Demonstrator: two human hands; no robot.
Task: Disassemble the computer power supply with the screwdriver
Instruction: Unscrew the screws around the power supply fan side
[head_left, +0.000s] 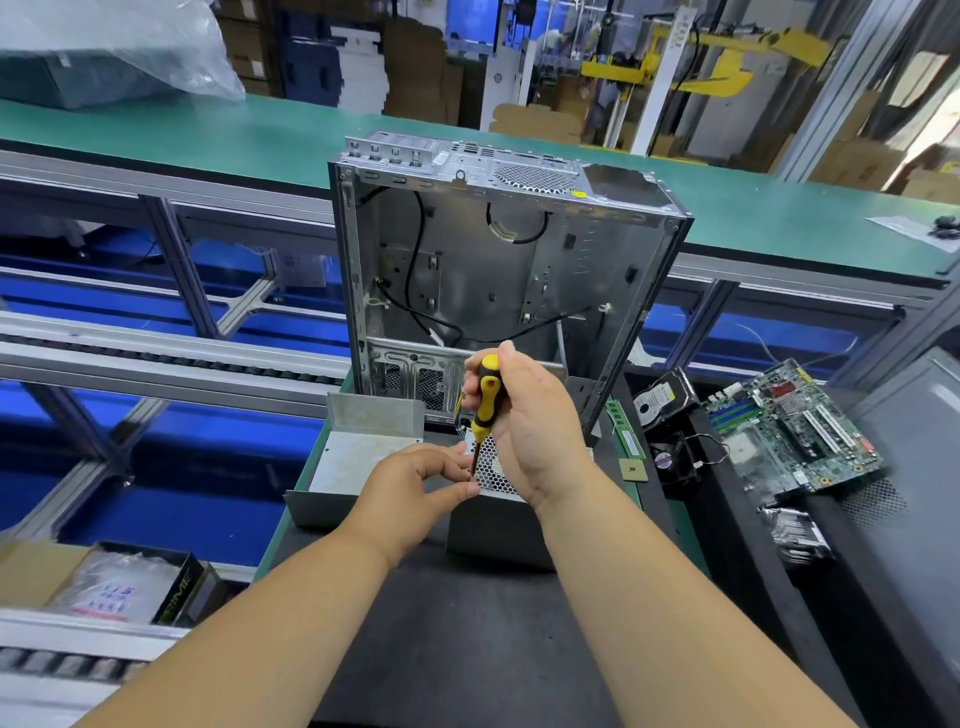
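Head view. Factory floor with stacked cardboard boxes, aluminium framing and a long green conveyor belt (249, 136) crossing behind a dark work desk (467, 613). At the desk's far edge stands an empty grey steel computer case (498, 270), open side toward the viewer, black cables hanging inside. Before it, at mid-desk, sits the grey metal power supply box with a perforated honeycomb grille (496, 475); its removed bent sheet-metal cover (358, 457) lies just beside it toward the desk's left edge. The right hand (524, 431) is wrapped around the handle of a yellow-and-black screwdriver (484, 410), held nearly upright with its shaft pointing down at the grille's left margin. The left hand (415, 488) pinches the lower shaft near the tip with thumb and fingertips; the tip itself is hidden behind them. Along the desk's right side lie a green RAM stick (626, 431), a small square gold-green processor chip (632, 470), a black small fan with wires (670, 460), a silver hard drive with a white label (660, 397), its print too small to read, and a green motherboard (795, 431). Below the desk's left edge, a black carton (176, 597) shows partial lettering reading "PRIME"; a bagged item inside it bears illegible blue and red print.
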